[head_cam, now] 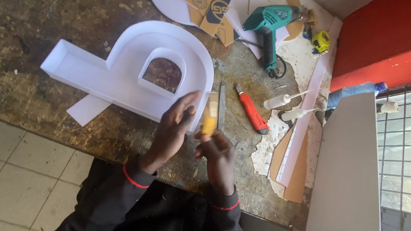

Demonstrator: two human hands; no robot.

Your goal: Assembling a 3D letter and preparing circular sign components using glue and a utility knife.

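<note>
Held together, the left hand [172, 130] and right hand [217, 153] pinch a yellow piece [208, 125] that could be dropped onto the white letter [120, 68] just beyond if the grip slackened.

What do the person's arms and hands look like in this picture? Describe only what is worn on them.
Both hands, the left hand and the right hand, are bare, with no gloves. No rings or watch show. Both arms are covered by long black sleeves, each ending at the wrist in a cuff edged with a thin red stripe.

A worn wooden workbench [35, 21] stands on pale floor tiles [7, 172] beside a red wall [390, 42] and barred window [410, 148].
</note>
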